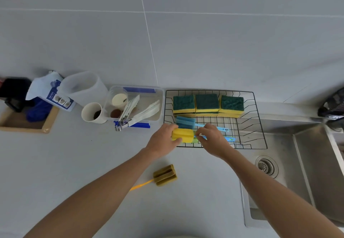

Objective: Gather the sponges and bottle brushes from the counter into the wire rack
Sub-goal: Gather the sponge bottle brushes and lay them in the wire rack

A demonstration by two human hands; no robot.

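A black wire rack (260, 126) stands on the counter beside the sink. Along its back lie several green-and-yellow sponges (207, 103). A blue bottle brush (186, 122) rests in the rack's front part. My left hand (163, 140) grips the yellow foam head of a bottle brush (183, 135) at the rack's front left edge. My right hand (214, 139) pinches that brush's blue handle just right of the head. An olive-brown bottle brush (165, 175) with an orange handle lies on the counter below my arms.
A clear plastic box (158, 92) with tongs and cups sits left of the rack, beside a white paper cup (92, 113), a jug (83, 86) and a packet. The steel sink (307, 163) with its drain lies at the right. A wooden tray (50, 122) sits far left.
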